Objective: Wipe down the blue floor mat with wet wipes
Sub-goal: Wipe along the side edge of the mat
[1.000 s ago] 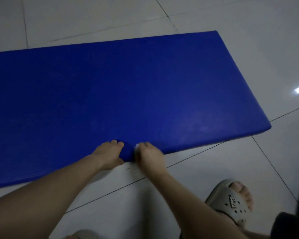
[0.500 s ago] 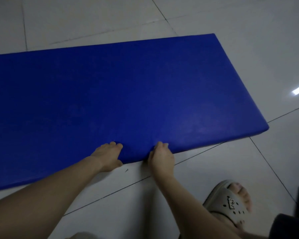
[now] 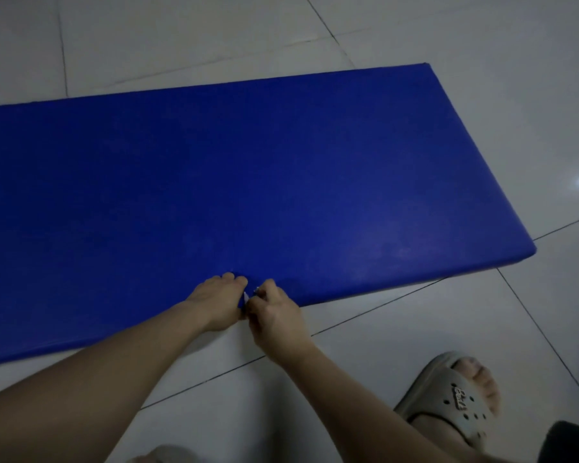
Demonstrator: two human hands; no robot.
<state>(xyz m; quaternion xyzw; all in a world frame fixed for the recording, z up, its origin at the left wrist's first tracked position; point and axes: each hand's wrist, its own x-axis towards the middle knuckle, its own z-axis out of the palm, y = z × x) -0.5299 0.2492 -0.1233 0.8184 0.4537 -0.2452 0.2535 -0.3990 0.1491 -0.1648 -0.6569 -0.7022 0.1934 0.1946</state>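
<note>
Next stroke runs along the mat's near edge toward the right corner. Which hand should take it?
Right. The right hand has the wet wipe in its grip at the near edge of the blue mat, on the corner's side; the left hand only rests on that edge, probably steadying it.

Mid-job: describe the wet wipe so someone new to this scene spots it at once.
Start at the blue floor mat on the pale tiled floor and follow its near edge to where the left hand and right hand meet. The wet wipe is the tiny white sliver between them, apparently pinched by the right hand; it is the only white thing against the blue.
</note>
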